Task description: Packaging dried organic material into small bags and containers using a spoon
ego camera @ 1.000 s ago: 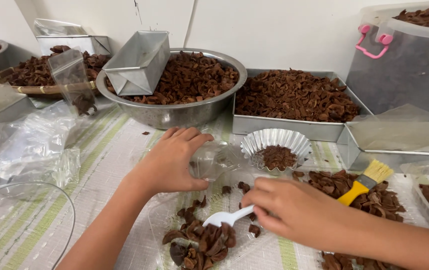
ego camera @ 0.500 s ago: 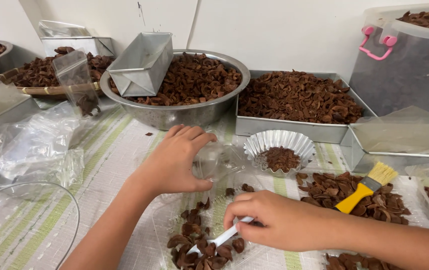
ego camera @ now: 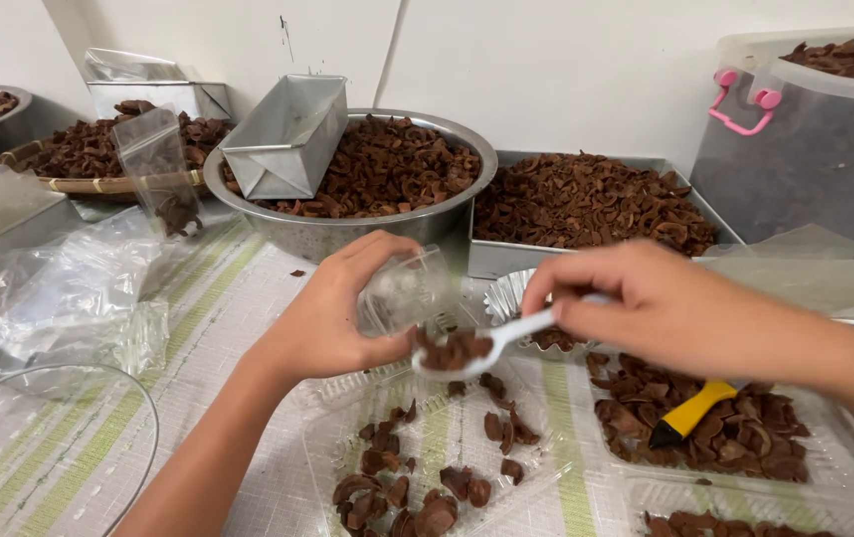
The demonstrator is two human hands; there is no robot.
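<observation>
**Spoon loaded at mouth of clear bag**

The spoon (ego camera: pixel 481 343), white plastic, carries a heap of brown dried pieces and sits level at the opening of the bag (ego camera: pixel 405 290), just above the clear tray (ego camera: pixel 546 467). The right hand (ego camera: pixel 646 303) has its grip closed on the spoon handle; the fingers hide most of the handle. The left hand (ego camera: pixel 332 313) has its grip wrapped around the bag, a small clear pouch tilted toward the spoon; its contents are hard to make out through the plastic. Loose pieces lie scattered in the tray below. A foil cup (ego camera: pixel 506 293) is largely hidden behind the right hand. To the right, a yellow-handled brush (ego camera: pixel 690 413) rests on a pile of pieces. Behind stand a steel bowl (ego camera: pixel 347 229) and a flat pan (ego camera: pixel 496 261), both heaped. The tabletop (ego camera: pixel 238 288) bears a striped cloth. The tub (ego camera: pixel 795 149) is cut off at the right edge.
</observation>
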